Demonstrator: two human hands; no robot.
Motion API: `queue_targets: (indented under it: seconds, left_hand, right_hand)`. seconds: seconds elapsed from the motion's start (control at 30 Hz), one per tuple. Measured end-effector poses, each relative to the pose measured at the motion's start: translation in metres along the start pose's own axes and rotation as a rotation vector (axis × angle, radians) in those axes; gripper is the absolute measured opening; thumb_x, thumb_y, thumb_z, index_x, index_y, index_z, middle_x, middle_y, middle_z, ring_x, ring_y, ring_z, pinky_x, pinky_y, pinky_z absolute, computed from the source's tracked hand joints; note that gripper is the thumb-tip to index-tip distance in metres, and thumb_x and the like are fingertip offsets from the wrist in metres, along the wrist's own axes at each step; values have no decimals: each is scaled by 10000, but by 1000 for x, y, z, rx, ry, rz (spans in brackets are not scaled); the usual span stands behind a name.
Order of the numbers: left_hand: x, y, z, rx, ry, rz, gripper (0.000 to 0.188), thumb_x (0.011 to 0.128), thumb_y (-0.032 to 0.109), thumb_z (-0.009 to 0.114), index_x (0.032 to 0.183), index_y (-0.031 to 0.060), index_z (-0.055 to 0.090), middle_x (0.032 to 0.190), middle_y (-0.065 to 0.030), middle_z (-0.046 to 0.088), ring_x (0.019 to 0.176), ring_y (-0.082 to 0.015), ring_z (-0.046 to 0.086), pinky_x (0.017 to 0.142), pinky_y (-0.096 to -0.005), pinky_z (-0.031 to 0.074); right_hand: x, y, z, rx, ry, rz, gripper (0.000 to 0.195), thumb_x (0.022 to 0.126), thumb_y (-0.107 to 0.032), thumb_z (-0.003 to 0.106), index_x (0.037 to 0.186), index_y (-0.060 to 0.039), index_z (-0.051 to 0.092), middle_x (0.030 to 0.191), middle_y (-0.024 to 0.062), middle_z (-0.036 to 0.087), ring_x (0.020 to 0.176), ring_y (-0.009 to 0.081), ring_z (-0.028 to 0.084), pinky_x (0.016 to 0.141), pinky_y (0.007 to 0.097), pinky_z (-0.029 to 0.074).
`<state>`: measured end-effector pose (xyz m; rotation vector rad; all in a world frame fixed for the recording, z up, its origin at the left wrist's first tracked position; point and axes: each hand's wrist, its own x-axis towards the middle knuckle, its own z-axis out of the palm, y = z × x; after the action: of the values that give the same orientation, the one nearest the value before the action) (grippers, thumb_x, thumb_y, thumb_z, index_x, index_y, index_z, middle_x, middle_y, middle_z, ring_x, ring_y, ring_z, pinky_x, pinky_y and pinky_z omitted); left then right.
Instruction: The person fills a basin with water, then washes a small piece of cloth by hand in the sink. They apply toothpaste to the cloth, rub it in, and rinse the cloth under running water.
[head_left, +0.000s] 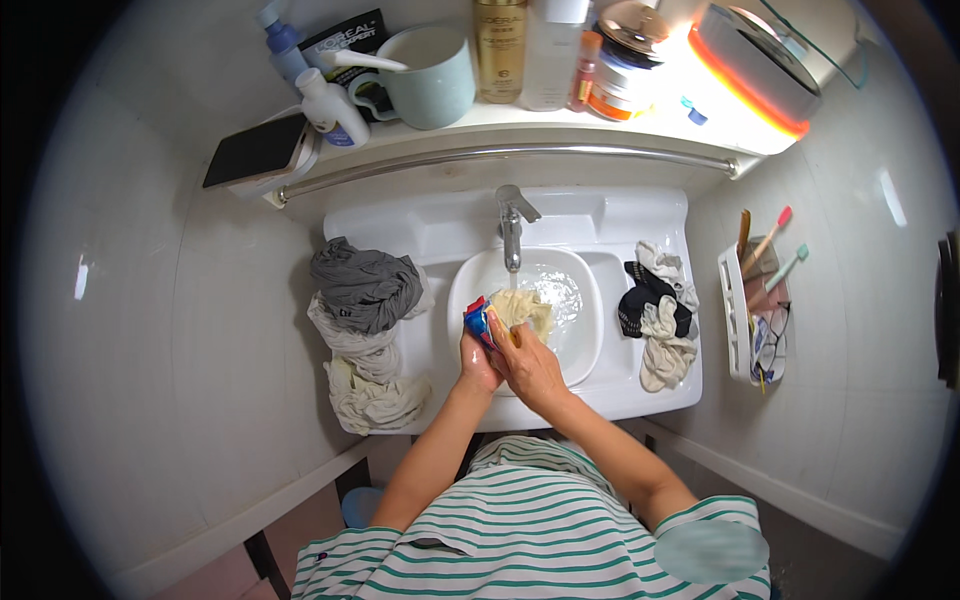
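Observation:
Over the front left of a white washbasin (592, 337), my two hands meet around a small blue, red and yellow packet (477, 318). My left hand (478, 364) cups it from below and the left. My right hand (531, 367) lies across its right side with fingers extended; what its palm covers is hidden. Pale yellow wet cloth (521, 307) sits just beyond my fingers, partly hidden by them. Water runs from the chrome faucet (512, 232) beside the cloth into the basin, where the water surface ripples.
Grey and off-white garments (367, 285) are heaped on the left counter; black and pale socks (660, 300) lie on the right. A metal towel bar (510, 152) and a shelf (480, 120) with a mug (431, 75) and bottles cross behind. A toothbrush holder (739, 322) hangs on the right wall.

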<state>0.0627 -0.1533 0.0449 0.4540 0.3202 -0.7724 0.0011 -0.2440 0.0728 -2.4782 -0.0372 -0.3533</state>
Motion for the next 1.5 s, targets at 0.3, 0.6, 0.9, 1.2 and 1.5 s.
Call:
queue_targets:
  seconds: [0.3, 0.6, 0.9, 1.2, 1.5]
  left_hand:
    - [-20, 1, -23, 31, 92, -7, 705, 874, 616, 182, 1321, 102, 364, 1341, -91, 399, 1217, -268, 399, 1020, -412, 309]
    - [-32, 13, -23, 144, 173, 136, 712, 809, 706, 289, 1239, 156, 427, 1192, -59, 502, 1078, -234, 501, 923, -356, 409]
    - [-24, 49, -1, 122, 213, 206, 761, 759, 735, 346, 1217, 134, 432, 1115, -98, 550, 910, -289, 586, 753, -441, 498]
    - [-24, 55, -14, 115, 93, 89, 783, 757, 733, 354, 1261, 137, 401, 1159, -106, 531, 977, -284, 563, 824, -419, 473]
    - [-27, 58, -20, 15, -173, 86, 476, 898, 485, 369, 1136, 109, 537, 1096, -53, 578, 1023, -212, 543, 918, -371, 418]
  right_hand:
    - [-12, -26, 6, 8, -31, 121, 634, 755, -118, 607, 1339, -197, 372, 786, 143, 476, 676, 313, 550, 550, 399, 460]
    - [0, -46, 16, 123, 20, 163, 478, 743, -195, 638, 1204, -156, 517, 832, 153, 493, 695, 316, 528, 587, 413, 445]
    - [104, 31, -12, -244, 250, -81, 520, 762, -151, 601, 1244, -37, 441, 1253, 191, 439, 1172, 351, 405, 974, 416, 332]
    - [91, 60, 2, -378, 184, -40, 601, 786, -176, 590, 1287, 41, 339, 1296, 227, 382, 1211, 368, 357, 1017, 418, 282]
    - [17, -50, 22, 165, 56, -54, 641, 721, -95, 621, 1310, -43, 374, 935, 147, 514, 897, 335, 486, 774, 386, 434]
